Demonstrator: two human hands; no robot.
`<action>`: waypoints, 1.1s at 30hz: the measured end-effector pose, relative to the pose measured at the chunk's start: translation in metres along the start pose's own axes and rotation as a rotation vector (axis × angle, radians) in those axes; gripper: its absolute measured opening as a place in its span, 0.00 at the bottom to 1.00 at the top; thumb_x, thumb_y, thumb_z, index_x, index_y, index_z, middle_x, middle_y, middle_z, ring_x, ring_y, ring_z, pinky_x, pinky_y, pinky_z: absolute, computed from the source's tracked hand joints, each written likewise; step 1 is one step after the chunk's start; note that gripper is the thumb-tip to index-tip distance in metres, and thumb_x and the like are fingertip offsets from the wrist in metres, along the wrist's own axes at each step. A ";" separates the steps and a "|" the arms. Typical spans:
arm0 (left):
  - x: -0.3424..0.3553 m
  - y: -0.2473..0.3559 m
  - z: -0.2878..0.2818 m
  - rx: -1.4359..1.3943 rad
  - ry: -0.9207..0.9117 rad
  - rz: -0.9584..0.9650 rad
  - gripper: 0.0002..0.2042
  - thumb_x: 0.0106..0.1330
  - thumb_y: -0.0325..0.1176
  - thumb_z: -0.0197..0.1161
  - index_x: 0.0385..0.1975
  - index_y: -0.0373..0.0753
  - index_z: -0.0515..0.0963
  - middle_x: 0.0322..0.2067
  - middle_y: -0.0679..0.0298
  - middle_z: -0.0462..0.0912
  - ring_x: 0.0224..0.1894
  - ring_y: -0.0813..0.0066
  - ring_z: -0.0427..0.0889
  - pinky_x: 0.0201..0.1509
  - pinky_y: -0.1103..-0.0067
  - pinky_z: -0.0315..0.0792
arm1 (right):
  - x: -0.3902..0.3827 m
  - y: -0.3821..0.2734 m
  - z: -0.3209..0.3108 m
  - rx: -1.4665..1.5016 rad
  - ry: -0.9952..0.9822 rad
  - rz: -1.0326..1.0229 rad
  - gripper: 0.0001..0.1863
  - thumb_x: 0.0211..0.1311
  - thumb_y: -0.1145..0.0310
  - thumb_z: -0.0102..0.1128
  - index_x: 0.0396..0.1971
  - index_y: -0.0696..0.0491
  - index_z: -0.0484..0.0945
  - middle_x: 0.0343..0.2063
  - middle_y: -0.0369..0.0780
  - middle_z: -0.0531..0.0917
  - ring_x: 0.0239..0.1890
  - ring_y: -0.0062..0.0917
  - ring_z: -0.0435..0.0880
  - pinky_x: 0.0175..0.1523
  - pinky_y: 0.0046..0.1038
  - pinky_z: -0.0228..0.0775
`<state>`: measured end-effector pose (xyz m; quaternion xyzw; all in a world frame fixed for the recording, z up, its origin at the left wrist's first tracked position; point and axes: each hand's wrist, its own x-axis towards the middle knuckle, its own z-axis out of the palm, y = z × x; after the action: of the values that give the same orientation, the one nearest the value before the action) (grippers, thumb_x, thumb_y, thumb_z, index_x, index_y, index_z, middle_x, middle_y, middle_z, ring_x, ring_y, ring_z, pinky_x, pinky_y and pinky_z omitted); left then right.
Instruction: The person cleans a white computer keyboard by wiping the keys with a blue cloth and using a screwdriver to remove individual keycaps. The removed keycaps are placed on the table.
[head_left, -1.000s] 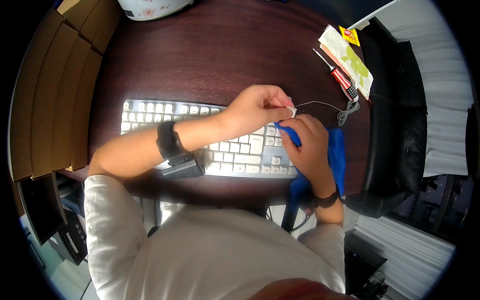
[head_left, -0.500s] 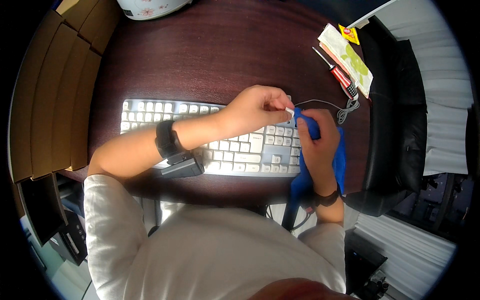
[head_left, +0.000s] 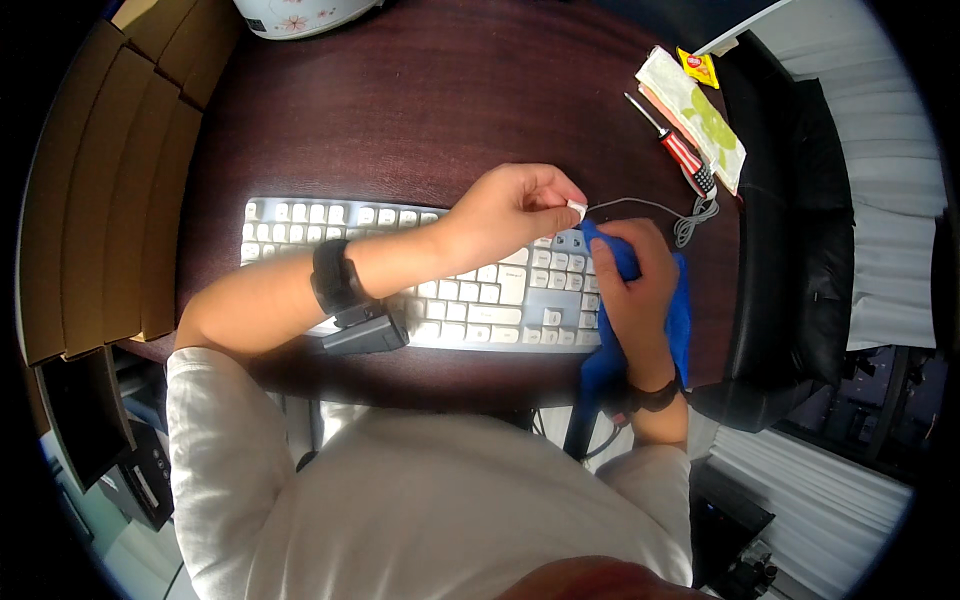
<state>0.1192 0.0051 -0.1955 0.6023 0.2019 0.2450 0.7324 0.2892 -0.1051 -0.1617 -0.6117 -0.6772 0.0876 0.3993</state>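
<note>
A white keyboard (head_left: pixel 480 315) lies across the desk beneath both my forearms. Between thumb and fingertips my left hand (head_left: pixel 515 205) pinches a small white keycap (head_left: pixel 577 209), just above the keyboard's upper right corner. My right hand (head_left: pixel 640 270) is closed round a blue cloth (head_left: pixel 678 315), whose bunched tip pokes out by the thumb, close below the keycap. The cloth's lower part hangs down past the keyboard's right end. Near that tip, dark sockets without keycaps show in the upper right of the keyboard. My left forearm hides part of the middle keys.
Cardboard boxes (head_left: pixel 100 200) stand along the left edge. A floral white appliance (head_left: pixel 305 15) is at the back. At the far right lie a screwdriver (head_left: pixel 683 155), a coiled grey cable (head_left: pixel 697 222), a folded patterned cloth (head_left: pixel 700 120) and a yellow packet (head_left: pixel 698 68). A black chair (head_left: pixel 790 240) adjoins the desk.
My left hand has lifted the keycap slightly up and left, away from the blue cloth. The bare sockets beneath now show more. My right hand has barely moved.
</note>
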 end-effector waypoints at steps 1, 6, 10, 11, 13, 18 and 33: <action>0.000 -0.002 0.001 0.017 -0.009 0.006 0.09 0.69 0.24 0.61 0.47 0.33 0.77 0.36 0.66 0.83 0.38 0.84 0.80 0.45 0.84 0.75 | 0.000 -0.001 -0.001 0.001 0.054 0.019 0.07 0.54 0.76 0.66 0.34 0.56 0.79 0.32 0.44 0.82 0.32 0.36 0.82 0.37 0.32 0.73; -0.001 0.002 0.004 0.204 -0.068 0.110 0.12 0.68 0.24 0.62 0.50 0.35 0.77 0.36 0.66 0.83 0.39 0.83 0.80 0.45 0.82 0.75 | -0.001 0.002 0.000 -0.078 -0.008 -0.101 0.09 0.55 0.76 0.65 0.36 0.55 0.78 0.32 0.43 0.81 0.33 0.36 0.82 0.37 0.32 0.72; -0.002 0.006 0.004 0.304 -0.045 0.119 0.14 0.66 0.24 0.64 0.51 0.35 0.78 0.35 0.65 0.84 0.39 0.82 0.80 0.45 0.81 0.75 | 0.000 0.005 0.002 -0.106 -0.003 -0.076 0.09 0.54 0.76 0.66 0.36 0.55 0.78 0.32 0.43 0.81 0.33 0.36 0.82 0.38 0.32 0.72; -0.003 0.006 0.004 0.329 -0.035 0.121 0.14 0.65 0.24 0.64 0.51 0.35 0.78 0.35 0.64 0.84 0.39 0.82 0.80 0.45 0.81 0.75 | 0.000 0.004 0.002 -0.108 -0.005 -0.070 0.09 0.54 0.76 0.66 0.36 0.55 0.78 0.32 0.43 0.81 0.33 0.36 0.82 0.38 0.33 0.72; -0.005 0.006 0.006 0.319 -0.005 0.139 0.14 0.65 0.25 0.64 0.51 0.34 0.79 0.33 0.63 0.84 0.38 0.81 0.81 0.44 0.80 0.76 | -0.001 0.003 0.002 -0.099 0.014 -0.068 0.09 0.54 0.76 0.66 0.35 0.55 0.78 0.31 0.43 0.81 0.33 0.36 0.82 0.38 0.33 0.72; -0.007 0.003 0.008 0.418 0.024 0.243 0.15 0.65 0.26 0.64 0.51 0.33 0.80 0.32 0.57 0.84 0.35 0.72 0.83 0.40 0.76 0.77 | -0.003 0.001 -0.001 -0.093 0.024 -0.112 0.09 0.53 0.76 0.66 0.35 0.54 0.79 0.31 0.43 0.81 0.34 0.37 0.82 0.38 0.34 0.72; -0.007 0.003 0.009 0.448 0.070 0.297 0.14 0.62 0.27 0.67 0.47 0.33 0.80 0.33 0.56 0.83 0.35 0.70 0.83 0.39 0.75 0.77 | 0.000 0.003 0.002 -0.102 -0.031 -0.034 0.09 0.54 0.76 0.65 0.35 0.54 0.78 0.31 0.42 0.81 0.33 0.36 0.81 0.38 0.33 0.72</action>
<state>0.1185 -0.0058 -0.1908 0.7634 0.1858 0.3198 0.5295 0.2900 -0.1037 -0.1651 -0.6182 -0.6974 0.0556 0.3583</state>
